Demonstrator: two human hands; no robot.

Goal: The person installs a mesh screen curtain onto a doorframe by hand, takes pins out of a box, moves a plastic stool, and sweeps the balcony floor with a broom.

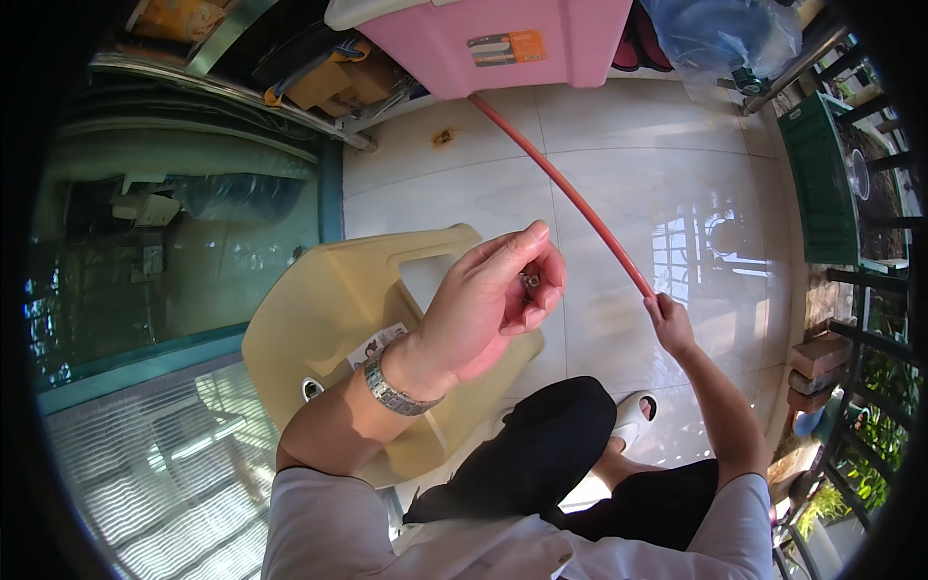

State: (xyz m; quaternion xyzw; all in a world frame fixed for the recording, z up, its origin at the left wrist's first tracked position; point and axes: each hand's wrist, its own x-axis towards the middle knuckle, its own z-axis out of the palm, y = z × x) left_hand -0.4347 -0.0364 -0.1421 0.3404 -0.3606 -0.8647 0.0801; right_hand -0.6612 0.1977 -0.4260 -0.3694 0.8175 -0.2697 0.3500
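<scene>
My left hand (500, 290) is raised in front of me with its fingers curled. Small shiny metal pieces (531, 281) show in its palm; the fingers partly hide them. My right hand (668, 323) grips the near end of a long orange-red rod (562, 183). The rod's far end meets the lower edge of a pink plastic storage box (493, 51), and whether it goes underneath I cannot tell. Below my left forearm stands a large beige-yellow plastic piece (319, 290) with a cut-out, a printed label and a round metal-rimmed fitting (312, 390).
Glass panels (188, 254) in a green frame line the left side. At the upper left, a metal rack (217, 72) stands over a cardboard box (348, 83). Right of the tiled floor (616, 181) are a green planter (823, 181), stacked bricks (819, 370) and dark railings (870, 286).
</scene>
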